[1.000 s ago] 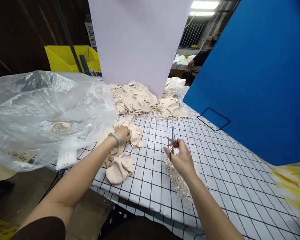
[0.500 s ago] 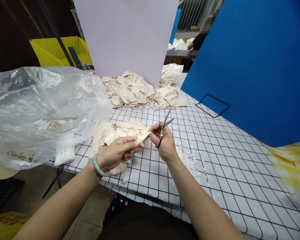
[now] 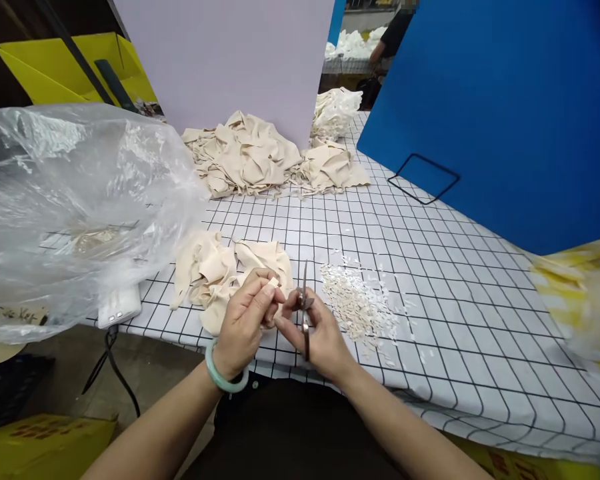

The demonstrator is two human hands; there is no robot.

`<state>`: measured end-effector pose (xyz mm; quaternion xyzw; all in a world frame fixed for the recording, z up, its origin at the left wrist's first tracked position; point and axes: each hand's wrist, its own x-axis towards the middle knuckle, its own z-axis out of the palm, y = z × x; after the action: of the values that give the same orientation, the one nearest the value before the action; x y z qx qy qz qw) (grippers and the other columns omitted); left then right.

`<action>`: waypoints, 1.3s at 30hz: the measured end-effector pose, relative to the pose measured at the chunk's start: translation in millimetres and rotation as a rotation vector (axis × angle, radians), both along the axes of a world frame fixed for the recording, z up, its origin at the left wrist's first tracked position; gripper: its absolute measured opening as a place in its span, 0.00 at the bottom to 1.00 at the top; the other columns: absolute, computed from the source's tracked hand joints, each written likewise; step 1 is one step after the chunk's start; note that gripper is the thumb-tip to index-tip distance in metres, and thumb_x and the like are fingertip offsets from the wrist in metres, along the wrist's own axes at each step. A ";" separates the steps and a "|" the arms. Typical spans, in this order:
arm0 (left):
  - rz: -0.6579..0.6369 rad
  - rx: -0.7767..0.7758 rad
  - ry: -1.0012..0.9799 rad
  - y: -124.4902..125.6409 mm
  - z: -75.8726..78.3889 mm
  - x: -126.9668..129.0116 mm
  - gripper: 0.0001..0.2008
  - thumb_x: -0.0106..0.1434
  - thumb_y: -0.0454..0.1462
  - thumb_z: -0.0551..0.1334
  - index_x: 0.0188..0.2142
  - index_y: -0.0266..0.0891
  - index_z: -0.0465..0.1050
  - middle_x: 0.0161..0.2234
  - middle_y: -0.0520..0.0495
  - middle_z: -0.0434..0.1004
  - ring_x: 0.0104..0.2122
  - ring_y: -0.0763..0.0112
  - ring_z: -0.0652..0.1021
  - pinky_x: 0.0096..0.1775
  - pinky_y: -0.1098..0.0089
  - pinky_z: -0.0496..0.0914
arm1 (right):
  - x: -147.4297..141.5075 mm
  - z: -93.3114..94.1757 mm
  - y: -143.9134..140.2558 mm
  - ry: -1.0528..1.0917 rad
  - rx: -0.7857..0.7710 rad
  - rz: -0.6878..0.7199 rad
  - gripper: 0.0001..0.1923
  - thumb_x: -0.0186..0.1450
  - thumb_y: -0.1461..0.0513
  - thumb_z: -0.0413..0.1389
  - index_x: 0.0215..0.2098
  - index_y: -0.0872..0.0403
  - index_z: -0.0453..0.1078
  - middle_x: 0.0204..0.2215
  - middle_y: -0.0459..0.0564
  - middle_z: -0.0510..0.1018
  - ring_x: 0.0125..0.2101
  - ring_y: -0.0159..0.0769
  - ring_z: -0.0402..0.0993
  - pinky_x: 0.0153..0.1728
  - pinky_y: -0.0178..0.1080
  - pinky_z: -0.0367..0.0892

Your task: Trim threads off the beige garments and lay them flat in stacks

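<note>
Between thumb and fingers, my left hand (image 3: 253,313) pinches an edge of beige fabric (image 3: 267,257). My right hand (image 3: 320,333) holds a pair of scissors (image 3: 305,307), blades pointing away from me and slightly apart. Its fingertips are close to those of my left hand. Under and beside my left hand, more crumpled beige cloth (image 3: 213,267) lies on the table. Right of the scissors is a scatter of tiny pale clippings (image 3: 360,300).
A heap of beige fabric pieces (image 3: 245,153) lies farther back against a lilac panel (image 3: 225,60). Clear plastic bag (image 3: 130,153) and white power bank (image 3: 120,307) are at left. A blue board (image 3: 495,120) leans at right on the checked tablecloth (image 3: 445,300). Another person's arm (image 3: 387,47) shows behind.
Both hands have come nearer my body, and the scissors now point more directly forward. The view has tilted down, showing more of the clippings. My left hand still pinches the fabric.
</note>
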<state>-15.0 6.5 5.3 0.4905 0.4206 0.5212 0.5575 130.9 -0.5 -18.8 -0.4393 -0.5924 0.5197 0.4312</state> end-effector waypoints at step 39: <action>-0.205 0.328 0.342 -6.8 -14.5 17.1 0.12 0.71 0.33 0.52 0.32 0.38 0.71 0.41 0.43 0.65 0.49 0.64 0.67 0.49 0.66 0.66 | 52.2 -3.9 -16.2 -0.541 0.274 -0.047 0.27 0.59 0.44 0.61 0.17 0.53 0.61 0.16 0.43 0.67 0.20 0.29 0.61 0.29 0.36 0.59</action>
<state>2.1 -0.4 -9.2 0.6953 0.3667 0.4327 0.4414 183.1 -16.7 -22.6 -0.5134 -0.7399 0.2889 0.3249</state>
